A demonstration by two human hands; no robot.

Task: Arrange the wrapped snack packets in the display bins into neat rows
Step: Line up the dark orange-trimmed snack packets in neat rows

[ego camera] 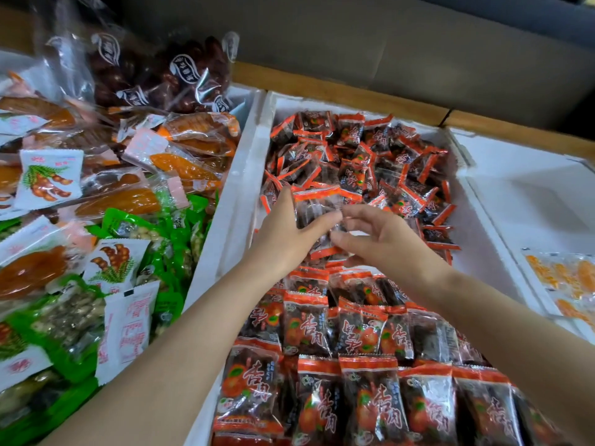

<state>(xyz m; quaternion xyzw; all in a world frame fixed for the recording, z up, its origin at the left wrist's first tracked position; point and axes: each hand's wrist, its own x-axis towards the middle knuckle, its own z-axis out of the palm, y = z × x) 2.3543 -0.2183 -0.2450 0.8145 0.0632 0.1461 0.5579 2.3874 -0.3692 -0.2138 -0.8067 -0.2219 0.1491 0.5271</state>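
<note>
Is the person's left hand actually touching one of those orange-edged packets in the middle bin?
Touching. The head view shows the left hand gripping an orange-edged packet between thumb and fingers.

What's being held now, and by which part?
A red-edged snack packet: the left hand grips its left side, the right hand pinches its right side.
</note>
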